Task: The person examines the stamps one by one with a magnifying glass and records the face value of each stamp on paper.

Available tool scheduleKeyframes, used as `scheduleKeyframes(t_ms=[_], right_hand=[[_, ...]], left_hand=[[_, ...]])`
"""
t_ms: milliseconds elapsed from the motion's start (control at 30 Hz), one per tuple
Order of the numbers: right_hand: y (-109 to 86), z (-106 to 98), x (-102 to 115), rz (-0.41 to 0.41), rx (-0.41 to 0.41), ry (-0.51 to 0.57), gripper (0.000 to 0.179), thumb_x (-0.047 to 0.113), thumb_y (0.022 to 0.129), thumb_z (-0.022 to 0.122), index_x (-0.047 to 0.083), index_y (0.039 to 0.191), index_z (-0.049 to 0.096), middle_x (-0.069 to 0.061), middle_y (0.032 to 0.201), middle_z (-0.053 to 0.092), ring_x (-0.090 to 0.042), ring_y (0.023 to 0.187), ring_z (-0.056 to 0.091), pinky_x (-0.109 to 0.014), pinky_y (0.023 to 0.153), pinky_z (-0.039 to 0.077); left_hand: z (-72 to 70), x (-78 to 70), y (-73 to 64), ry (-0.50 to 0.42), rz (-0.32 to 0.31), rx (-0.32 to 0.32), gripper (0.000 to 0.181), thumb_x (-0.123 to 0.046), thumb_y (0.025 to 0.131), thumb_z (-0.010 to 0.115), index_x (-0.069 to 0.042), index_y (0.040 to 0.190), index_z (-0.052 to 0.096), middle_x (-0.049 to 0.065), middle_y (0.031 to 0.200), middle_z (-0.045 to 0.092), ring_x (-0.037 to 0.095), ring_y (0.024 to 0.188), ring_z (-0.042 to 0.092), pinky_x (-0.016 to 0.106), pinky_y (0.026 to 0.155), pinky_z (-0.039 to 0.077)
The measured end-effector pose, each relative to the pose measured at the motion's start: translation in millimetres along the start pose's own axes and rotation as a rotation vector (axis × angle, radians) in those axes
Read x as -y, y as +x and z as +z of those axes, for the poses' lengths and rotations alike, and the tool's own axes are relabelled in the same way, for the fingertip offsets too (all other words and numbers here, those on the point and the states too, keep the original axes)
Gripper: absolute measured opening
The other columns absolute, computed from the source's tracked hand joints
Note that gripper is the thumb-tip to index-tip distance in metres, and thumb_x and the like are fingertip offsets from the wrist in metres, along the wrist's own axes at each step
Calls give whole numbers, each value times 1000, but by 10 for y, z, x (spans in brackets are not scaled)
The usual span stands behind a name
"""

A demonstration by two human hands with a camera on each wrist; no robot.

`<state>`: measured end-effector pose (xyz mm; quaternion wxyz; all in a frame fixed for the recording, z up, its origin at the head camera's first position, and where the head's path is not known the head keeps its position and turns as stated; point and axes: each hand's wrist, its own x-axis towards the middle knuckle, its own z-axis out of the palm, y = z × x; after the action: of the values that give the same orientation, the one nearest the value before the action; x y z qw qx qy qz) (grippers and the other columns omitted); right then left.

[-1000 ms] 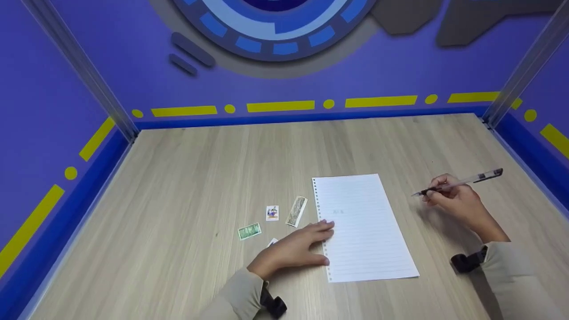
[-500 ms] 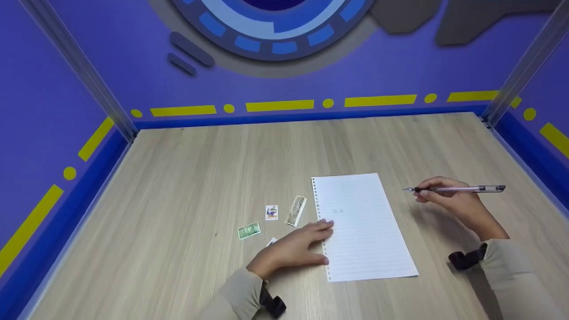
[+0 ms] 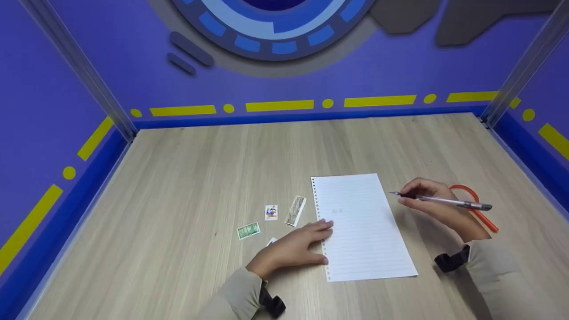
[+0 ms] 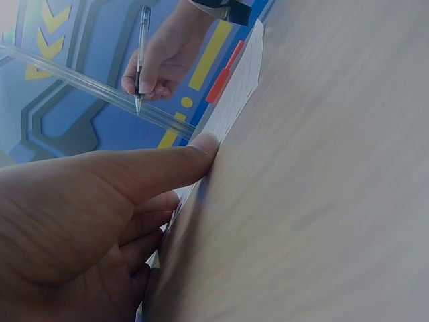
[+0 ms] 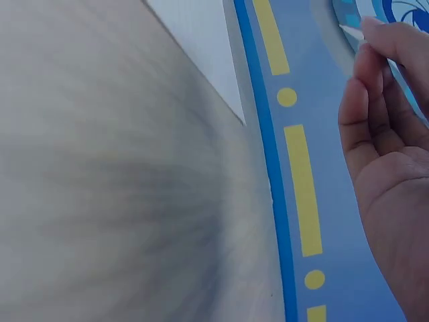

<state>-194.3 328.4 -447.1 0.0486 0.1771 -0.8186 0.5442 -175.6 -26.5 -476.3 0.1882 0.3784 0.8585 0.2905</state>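
Note:
My left hand (image 3: 293,249) rests at the left edge of a lined, hole-punched sheet of paper (image 3: 364,240), fingertips and thumb on its margin. Small faint marks show on the sheet's upper left. My right hand (image 3: 440,204) pinches a clear gel pen (image 3: 453,202) with a dark grip, its tip pointing left and held above the table just beyond the paper's right edge. In the left wrist view the pen (image 4: 142,60) stands clear of the surface. The right wrist view shows the right hand (image 5: 395,147) with only the pale pen tip (image 5: 352,31) visible.
Left of the sheet lie stamp-like slips: a green one (image 3: 248,230), a colourful one (image 3: 271,212), a long grey-brown one (image 3: 295,211) and one partly hidden. A red curved object (image 3: 486,221) lies partly behind the right hand. Blue walls (image 3: 266,89) bound the wooden table (image 3: 200,178).
My right hand has moved left toward the paper with the pen, whose back end has swung downward in view. The red object has come into sight behind it. The left hand has stayed put.

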Motion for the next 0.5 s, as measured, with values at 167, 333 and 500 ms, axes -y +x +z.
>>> scheduleKeyframes(t_ms=[167, 333, 500], right_hand=[[32, 101, 6, -95, 62, 81, 14, -13, 80, 67, -6, 92, 64, 0, 88, 67, -8, 77, 62, -17, 67, 53], [50, 171, 19, -146, 150, 115, 15, -16, 78, 66, -4, 87, 64, -1, 86, 67, -8, 73, 61, -17, 61, 52], [70, 273, 48, -114, 197, 117, 11, -12, 79, 68, -3, 84, 63, 0, 82, 65, -4, 70, 58, -17, 57, 50]], left_hand=[[-4, 0, -1, 1, -3, -1, 68, -27, 86, 71, -6, 144, 43, -2, 156, 32, 19, 147, 24, 33, 121, 21], [-9, -2, 0, 1, -2, 3, 69, -27, 86, 71, -6, 144, 42, -1, 157, 32, 19, 147, 24, 33, 121, 20], [-9, -5, -4, 13, 8, -1, 69, -27, 85, 72, -5, 143, 43, 1, 156, 33, 20, 147, 24, 33, 121, 19]])
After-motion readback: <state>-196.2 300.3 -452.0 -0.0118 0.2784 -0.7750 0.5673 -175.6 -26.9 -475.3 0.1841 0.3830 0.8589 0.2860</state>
